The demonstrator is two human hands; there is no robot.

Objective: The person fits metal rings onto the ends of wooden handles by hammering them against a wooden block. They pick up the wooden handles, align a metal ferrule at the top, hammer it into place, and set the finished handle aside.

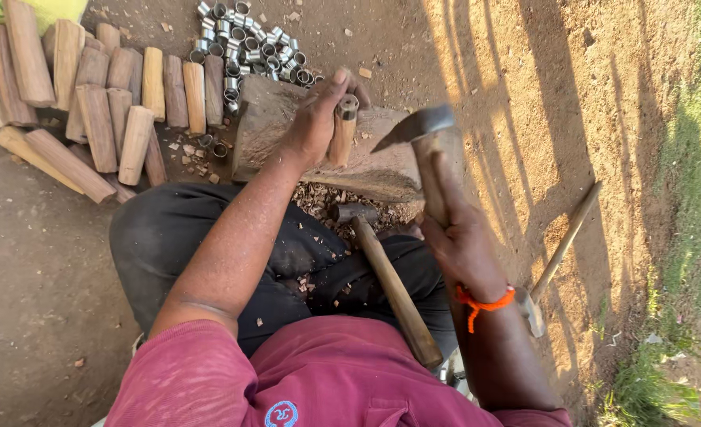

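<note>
Holding a short wooden handle upright on a rough wooden block in the upper middle of the frame, the left hand was closed around the handle's side, fingers wrapped about its shaft. A metal ring sat on the handle's top end, so the step in hand looked like driving or seating that ring onto the wood. The right hand, at centre right, gripped the wooden haft of a raised adze-like hammer, its dark steel head poised just right of the handle and a little above it. The next move, by my judgement, called for a square, measured blow on the ring or the handle end, with the left fingers kept below the strike line and the handle kept vertical so the ring would not cock. The handle looked pale, roughly rounded and freshly shaped, its ring dull silver. A second hammer lay across the dark trousers in the lower middle, and another long-handled tool rested on the dirt at right. A stack of similar wooden blanks filled the upper left, with a heap of loose metal rings at top centre.
</note>
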